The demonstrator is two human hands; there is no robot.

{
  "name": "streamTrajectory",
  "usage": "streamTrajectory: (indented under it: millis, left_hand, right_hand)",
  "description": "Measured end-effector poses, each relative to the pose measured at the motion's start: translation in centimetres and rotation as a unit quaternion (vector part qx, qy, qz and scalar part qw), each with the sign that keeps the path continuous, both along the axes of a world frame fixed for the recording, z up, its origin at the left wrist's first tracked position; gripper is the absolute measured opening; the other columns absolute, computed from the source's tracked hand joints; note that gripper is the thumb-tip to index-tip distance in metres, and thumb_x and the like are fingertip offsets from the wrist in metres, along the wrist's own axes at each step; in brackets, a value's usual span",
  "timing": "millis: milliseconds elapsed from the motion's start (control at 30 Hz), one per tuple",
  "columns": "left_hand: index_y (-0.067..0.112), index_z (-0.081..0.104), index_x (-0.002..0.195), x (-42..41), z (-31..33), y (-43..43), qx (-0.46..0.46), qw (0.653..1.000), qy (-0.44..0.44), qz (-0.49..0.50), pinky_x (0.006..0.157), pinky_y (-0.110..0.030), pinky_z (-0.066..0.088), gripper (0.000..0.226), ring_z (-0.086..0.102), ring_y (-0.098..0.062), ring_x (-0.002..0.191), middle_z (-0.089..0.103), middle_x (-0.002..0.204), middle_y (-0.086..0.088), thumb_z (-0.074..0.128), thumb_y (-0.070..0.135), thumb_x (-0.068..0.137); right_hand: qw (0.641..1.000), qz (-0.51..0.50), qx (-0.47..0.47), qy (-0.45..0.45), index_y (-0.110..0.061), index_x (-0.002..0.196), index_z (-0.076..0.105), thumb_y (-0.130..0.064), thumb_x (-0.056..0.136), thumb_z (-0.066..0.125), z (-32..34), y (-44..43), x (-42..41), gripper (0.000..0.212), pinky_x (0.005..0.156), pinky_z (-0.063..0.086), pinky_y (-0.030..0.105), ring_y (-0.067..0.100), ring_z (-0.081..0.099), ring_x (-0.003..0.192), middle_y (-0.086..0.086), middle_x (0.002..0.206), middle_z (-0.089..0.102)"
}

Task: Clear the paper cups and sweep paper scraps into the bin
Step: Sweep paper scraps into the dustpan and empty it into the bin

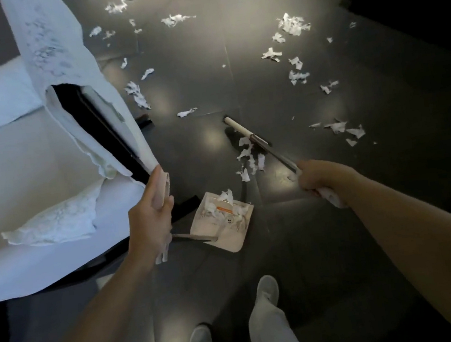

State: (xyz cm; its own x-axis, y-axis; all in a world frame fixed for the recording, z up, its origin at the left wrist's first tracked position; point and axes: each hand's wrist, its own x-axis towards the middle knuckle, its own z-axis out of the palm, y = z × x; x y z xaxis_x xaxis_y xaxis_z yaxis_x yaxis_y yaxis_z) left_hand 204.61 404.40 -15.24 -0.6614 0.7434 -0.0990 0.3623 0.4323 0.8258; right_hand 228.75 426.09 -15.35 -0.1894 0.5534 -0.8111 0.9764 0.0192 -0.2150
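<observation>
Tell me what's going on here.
A person is sweeping torn paper off a dark floor. The left hand grips the handle of a dustpan, which already holds a few scraps. The right hand grips a broom, whose head sits behind a small pile of scraps just beyond the pan. Many more scattered scraps lie farther out.

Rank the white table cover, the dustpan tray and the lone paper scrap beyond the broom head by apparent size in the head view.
1. white table cover: largest by far, though nearest the camera.
2. dustpan tray: second.
3. lone paper scrap: smallest.
</observation>
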Motion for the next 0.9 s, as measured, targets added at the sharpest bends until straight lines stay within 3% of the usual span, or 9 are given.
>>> streamTrajectory:
  millis: [133, 233, 367, 500, 567, 633, 767, 900]
  left_hand:
    - [0.029, 0.038, 0.146, 0.0, 0.0, 2.6, 0.002, 1.0, 0.008, -0.014, 0.091, 0.004, 0.029, 0.06, 0.042, 0.021, 0.114, 0.042, 0.126, 0.035, 0.057, 0.005, 0.095]
    - [0.028, 0.039, 0.146, 0.6, 0.4, 5.5, -0.004, 0.999, 0.037, -0.033, 0.093, 0.005, 0.027, 0.06, 0.042, 0.005, 0.12, 0.044, 0.135, 0.019, 0.058, 0.006, 0.094]
    - [0.023, 0.036, 0.148, 2.0, 0.7, 8.2, -0.001, 0.995, 0.06, -0.077, 0.089, 0.009, 0.022, 0.062, 0.038, 0.007, 0.116, 0.042, 0.13, 0.015, 0.058, 0.004, 0.093]
    - [0.023, 0.036, 0.148, 2.9, 1.1, 8.0, 0.006, 0.996, 0.048, -0.081, 0.089, 0.009, 0.022, 0.062, 0.037, 0.009, 0.117, 0.044, 0.135, 0.012, 0.057, 0.003, 0.093]
    - [0.022, 0.035, 0.148, 3.3, 1.4, 8.2, 0.014, 0.994, 0.055, -0.094, 0.091, 0.007, 0.023, 0.062, 0.044, -0.003, 0.122, 0.048, 0.14, 0.001, 0.058, 0.003, 0.093]
    - [0.022, 0.035, 0.148, 3.6, 1.8, 9.0, 0.02, 0.992, 0.07, -0.105, 0.09, 0.0, 0.029, 0.062, 0.053, -0.016, 0.118, 0.055, 0.136, -0.008, 0.058, 0.005, 0.093]
    - [0.023, 0.035, 0.148, 3.9, 2.3, 11.5, 0.028, 0.987, 0.082, -0.136, 0.092, -0.005, 0.03, 0.061, 0.044, -0.001, 0.114, 0.052, 0.139, -0.005, 0.058, 0.007, 0.094]
    - [0.022, 0.036, 0.148, 3.9, 1.9, 14.6, 0.031, 0.982, 0.084, -0.169, 0.089, 0.006, 0.025, 0.059, 0.041, -0.002, 0.12, 0.046, 0.144, -0.003, 0.056, 0.007, 0.094]
  right_hand:
    - [0.997, 0.008, -0.072, 0.006, -0.018, 0.135, 0.043, -0.01, 0.092, 0.051, -0.2, -0.2, 1.5, 0.044, 0.05, 0.045, 0.023, 0.016, 0.055, 0.071, 0.01, 0.093, 0.056]
    - [0.99, 0.027, -0.14, -0.005, -0.022, 0.141, 0.036, -0.011, 0.096, 0.045, 1.2, -1.7, 3.9, 0.047, 0.044, 0.044, 0.02, 0.012, 0.052, 0.062, 0.009, 0.091, 0.056]
    - [0.973, -0.009, -0.23, 0.024, -0.04, 0.146, 0.025, -0.002, 0.091, 0.049, 4.1, -2.1, 7.4, 0.071, 0.038, 0.041, 0.016, 0.003, 0.047, 0.038, 0.007, 0.079, 0.055]
    - [0.97, -0.04, -0.238, 0.028, -0.046, 0.146, 0.022, 0.0, 0.089, 0.051, 6.8, -1.6, 11.3, 0.078, 0.037, 0.041, 0.017, 0.003, 0.046, 0.035, 0.0, 0.056, 0.058]
    - [0.97, -0.075, -0.228, 0.027, -0.046, 0.145, 0.022, 0.0, 0.089, 0.052, 7.5, -2.0, 12.4, 0.079, 0.037, 0.041, 0.018, 0.005, 0.046, 0.036, 0.0, 0.052, 0.056]
    - [0.972, -0.103, -0.21, 0.026, -0.045, 0.146, 0.023, -0.001, 0.088, 0.053, 7.8, -2.5, 13.2, 0.078, 0.037, 0.041, 0.019, 0.006, 0.047, 0.036, 0.004, 0.061, 0.055]
    - [0.962, -0.176, -0.202, 0.048, -0.042, 0.146, 0.024, -0.001, 0.087, 0.054, 7.6, -2.1, 14.9, 0.078, 0.037, 0.04, 0.02, 0.008, 0.045, 0.036, 0.002, 0.049, 0.056]
    - [0.945, -0.257, -0.196, 0.055, -0.042, 0.147, 0.02, 0.001, 0.087, 0.054, 6.8, -1.2, 15.9, 0.081, 0.035, 0.038, 0.019, 0.01, 0.043, 0.034, 0.002, 0.044, 0.054]
